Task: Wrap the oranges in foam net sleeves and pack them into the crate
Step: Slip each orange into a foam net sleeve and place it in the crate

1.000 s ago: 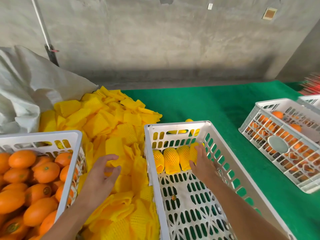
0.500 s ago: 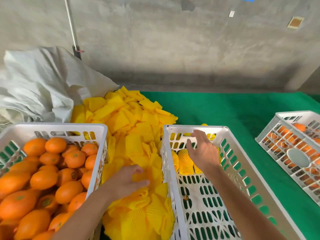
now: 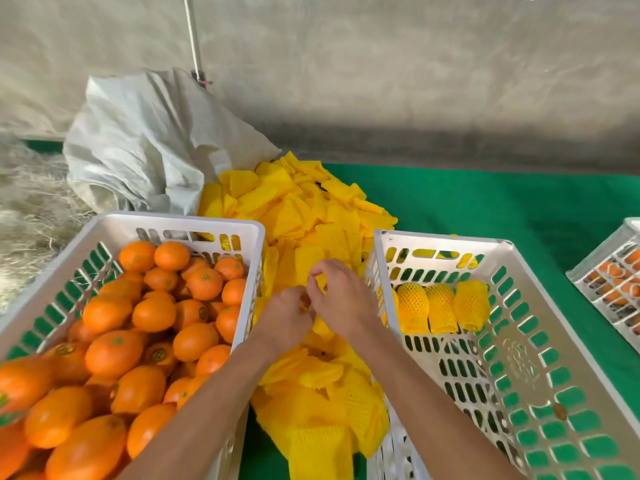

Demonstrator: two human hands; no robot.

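Observation:
A white crate point(image 3: 145, 225) on the left is heaped with bare oranges point(image 3: 152, 313). Between the crates lies a pile of yellow foam net sleeves point(image 3: 311, 216). The white packing crate point(image 3: 446, 242) on the right holds a row of wrapped oranges point(image 3: 440, 306) against its far wall. My left hand point(image 3: 284, 320) and my right hand point(image 3: 341, 299) meet over the sleeve pile, fingers pinching one yellow sleeve point(image 3: 320, 284) between them. Most of that sleeve is hidden by my fingers.
A grey woven sack point(image 3: 149, 140) slumps behind the orange crate. Green cloth point(image 3: 502, 199) covers the table. Another white crate point(image 3: 609, 282) with oranges stands at the right edge. A concrete wall runs along the back, with a metal pole point(image 3: 194, 39).
My right hand has left the packing crate and come left to the sleeve pile. Both hands now pinch a sleeve together. The view has swung left.

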